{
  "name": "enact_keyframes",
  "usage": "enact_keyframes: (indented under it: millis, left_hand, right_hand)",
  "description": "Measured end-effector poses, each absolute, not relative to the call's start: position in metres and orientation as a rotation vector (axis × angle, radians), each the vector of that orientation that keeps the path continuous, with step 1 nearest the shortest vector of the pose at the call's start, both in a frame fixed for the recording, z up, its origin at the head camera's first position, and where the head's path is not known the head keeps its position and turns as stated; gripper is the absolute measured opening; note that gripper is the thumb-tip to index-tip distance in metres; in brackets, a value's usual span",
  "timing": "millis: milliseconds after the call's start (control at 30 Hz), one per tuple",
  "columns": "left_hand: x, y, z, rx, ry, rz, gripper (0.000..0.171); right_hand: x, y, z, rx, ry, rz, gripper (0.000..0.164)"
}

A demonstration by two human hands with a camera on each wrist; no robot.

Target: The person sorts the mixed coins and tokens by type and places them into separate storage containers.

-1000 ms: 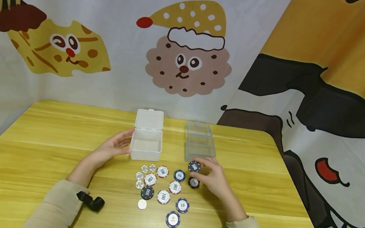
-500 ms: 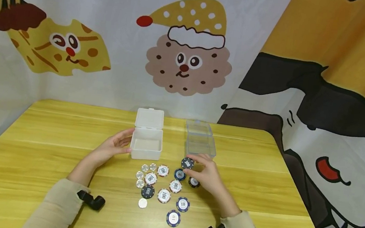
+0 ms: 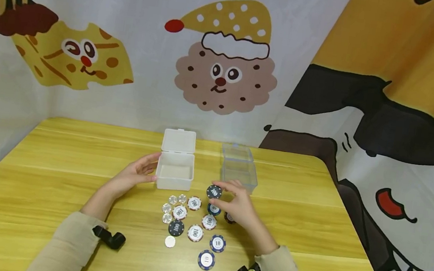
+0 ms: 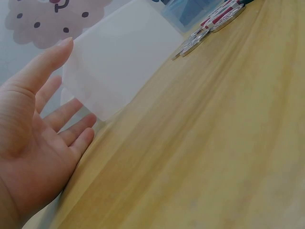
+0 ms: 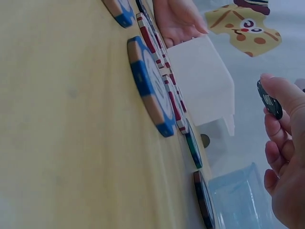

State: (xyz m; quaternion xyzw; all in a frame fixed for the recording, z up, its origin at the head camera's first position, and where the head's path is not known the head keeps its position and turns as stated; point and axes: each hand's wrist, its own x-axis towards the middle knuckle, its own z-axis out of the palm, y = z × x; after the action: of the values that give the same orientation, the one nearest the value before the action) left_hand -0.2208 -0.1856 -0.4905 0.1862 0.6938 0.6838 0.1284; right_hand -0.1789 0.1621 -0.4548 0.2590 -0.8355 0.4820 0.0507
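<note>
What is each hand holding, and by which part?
The right hand pinches a black chip by its rim. The left hand beside the white box holds nothing.

A black 100 chip (image 3: pixel 214 192) is held near an open white box (image 3: pixel 174 184).

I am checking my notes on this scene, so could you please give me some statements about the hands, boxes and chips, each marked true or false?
1. The right hand pinches a black 100 chip. True.
2. The left hand is beside the white box. True.
3. The white box is closed. False: its lid is open.
4. The clear box stands to the right of the white box. True.
5. Both chips marked 10 are inside a box. False: the chips marked 10 lie on the table.
</note>
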Motion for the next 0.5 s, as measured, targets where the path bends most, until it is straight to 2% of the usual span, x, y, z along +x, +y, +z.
enact_keyframes:
  millis: [500]
  left_hand:
    - [-0.222,-0.186,-0.492,0.537,2.022,1.979,0.075]
  right_hand:
    - [-0.191,0.140,-0.449,0.802,-2.584,1.427,0.048]
